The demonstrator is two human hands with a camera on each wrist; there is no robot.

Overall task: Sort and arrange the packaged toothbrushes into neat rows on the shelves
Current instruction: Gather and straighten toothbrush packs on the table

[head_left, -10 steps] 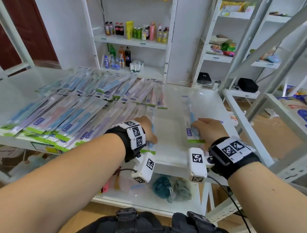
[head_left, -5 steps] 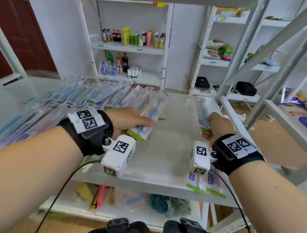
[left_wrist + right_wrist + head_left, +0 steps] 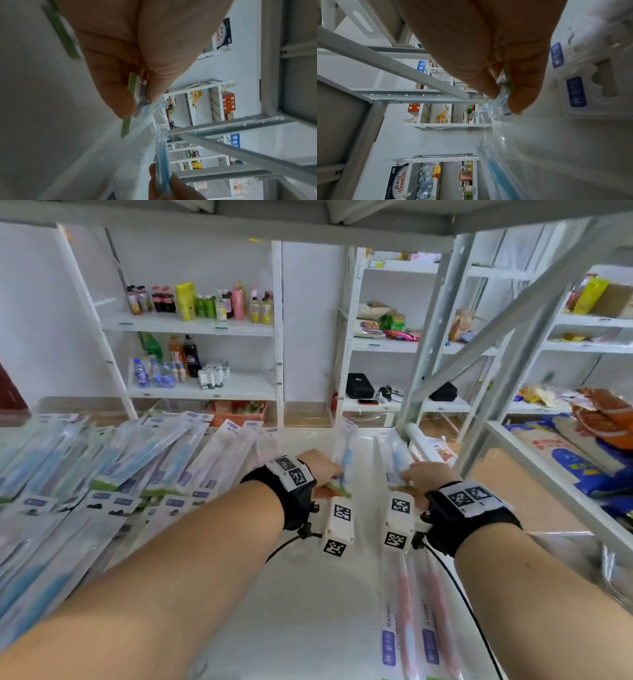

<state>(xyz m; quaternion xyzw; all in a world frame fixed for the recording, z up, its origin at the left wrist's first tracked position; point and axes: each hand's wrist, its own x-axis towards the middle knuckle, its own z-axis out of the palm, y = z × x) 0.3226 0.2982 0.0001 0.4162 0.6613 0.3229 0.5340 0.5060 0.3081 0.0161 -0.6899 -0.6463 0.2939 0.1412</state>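
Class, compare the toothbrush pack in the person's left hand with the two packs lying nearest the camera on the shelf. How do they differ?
The held pack shows a blue brush; the two near packs show pinkish-red ones. The left hand pinches the held pack at its green end, while nothing touches the near packs. The held pack lies farther back on the shelf. All are long clear packs pointing roughly front to back.

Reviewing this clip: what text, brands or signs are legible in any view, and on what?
"Ganten" and "百岁山": carton on a far shelf.
"食区": blue hanging sign, its top cut off.
"BAOMI", seemingly: pink toothbrush pack nearest the camera.
Blue labels on the toothbrush packs: too blurred to read.
Bottle labels on the far shelves: too small.
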